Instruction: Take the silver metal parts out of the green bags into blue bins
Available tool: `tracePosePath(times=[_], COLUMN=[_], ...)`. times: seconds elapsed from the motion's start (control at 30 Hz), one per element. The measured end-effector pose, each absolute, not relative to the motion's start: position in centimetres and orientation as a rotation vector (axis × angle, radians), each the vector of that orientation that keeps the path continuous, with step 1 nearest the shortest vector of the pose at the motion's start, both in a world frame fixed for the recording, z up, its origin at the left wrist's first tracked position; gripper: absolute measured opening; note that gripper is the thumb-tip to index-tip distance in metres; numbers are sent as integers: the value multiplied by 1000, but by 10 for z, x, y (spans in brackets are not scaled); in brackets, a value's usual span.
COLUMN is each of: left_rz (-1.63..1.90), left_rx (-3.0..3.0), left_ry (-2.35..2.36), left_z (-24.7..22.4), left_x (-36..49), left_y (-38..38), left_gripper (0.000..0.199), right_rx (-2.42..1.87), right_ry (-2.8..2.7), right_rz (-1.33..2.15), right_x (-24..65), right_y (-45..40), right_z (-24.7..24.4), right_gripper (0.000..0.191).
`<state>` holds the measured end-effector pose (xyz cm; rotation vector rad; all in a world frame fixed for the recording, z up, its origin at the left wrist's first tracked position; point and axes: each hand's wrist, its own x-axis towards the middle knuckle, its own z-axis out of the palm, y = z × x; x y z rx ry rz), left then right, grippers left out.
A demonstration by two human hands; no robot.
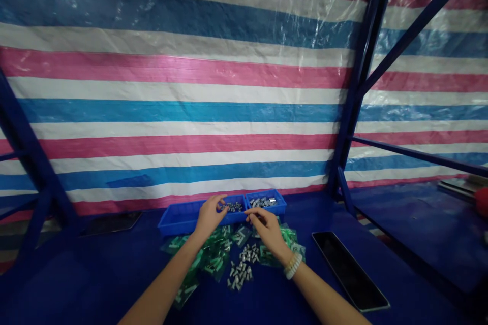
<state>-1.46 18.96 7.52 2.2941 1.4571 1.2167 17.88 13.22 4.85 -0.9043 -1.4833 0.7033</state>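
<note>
Head view: parts (235, 207) are lying just right of my nearer left hand (209, 215), its fingertips standing apart, while my right hand (268, 224) is showing too little to tell its grip.

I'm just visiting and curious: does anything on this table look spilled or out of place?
Possibly the loose parts: they lie scattered on the table beside green bags, while other metal pieces sit in blue bins. Nothing looks clearly damaged.
</note>
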Motion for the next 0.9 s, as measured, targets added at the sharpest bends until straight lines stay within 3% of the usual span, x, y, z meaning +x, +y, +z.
tracePosePath(times=[0.1,0.3,0.53,0.7,0.9], left_rz=[1050,451,258,322,790], left_rx=[2421,2601,2695,2662,2235], left_ry=[1383,954,876,852,954], left_z=[67,66,78,75,79], left_x=[-22,-24,-23,-19,-15], left_y=[180,134,121,120,122], left_gripper=[39,23,14,19,16], right_rx=[-915,-912,-923,-912,-886], right_ry=[-1466,-1471,-1491,-1506,-1555], right_rz=[684,645,621,611,573], right_x=[182,181,179,178,175], right_y=[135,132,130,129,124], right_z=[49,50,50,48,51], right_gripper=[23,21,20,19,17])
